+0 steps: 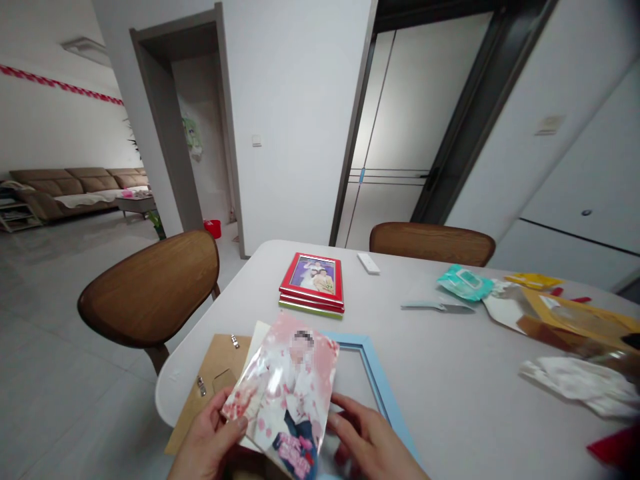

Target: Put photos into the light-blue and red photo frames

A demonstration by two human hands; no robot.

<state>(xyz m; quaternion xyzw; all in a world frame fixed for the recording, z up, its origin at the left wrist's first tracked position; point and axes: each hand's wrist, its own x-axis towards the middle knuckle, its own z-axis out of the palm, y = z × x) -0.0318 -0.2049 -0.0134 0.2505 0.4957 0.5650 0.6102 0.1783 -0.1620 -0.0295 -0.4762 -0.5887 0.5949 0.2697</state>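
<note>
As I look down through the head camera, I have a glossy photo print (295,403) tilted up over the near edge of the pale table (465,407). My left hand (213,433) grasps its left edge, thumb on the front and the other fingers partly hidden. My right hand (367,437) is at the opposite edge with fingers bent; I cannot tell whether it pinches the print or only rests against it. The print shows a figure in a white top against pink.

Behind its right side I see a light blue picture frame (379,373), partly covered by the print and my right hand. To the left, a brown backing board (213,353) with metal clips lies partly under a white sheet (256,340).

Farther back, a red picture frame (340,287) holding a couple's portrait tops a small stack, with a green-edged frame (311,309) at the bottom. On the right I make out a knife (440,307), a teal wipes pack (465,283) just beyond it, and a crumpled white tissue (580,383) near the yellowish packaging (575,313).
</note>
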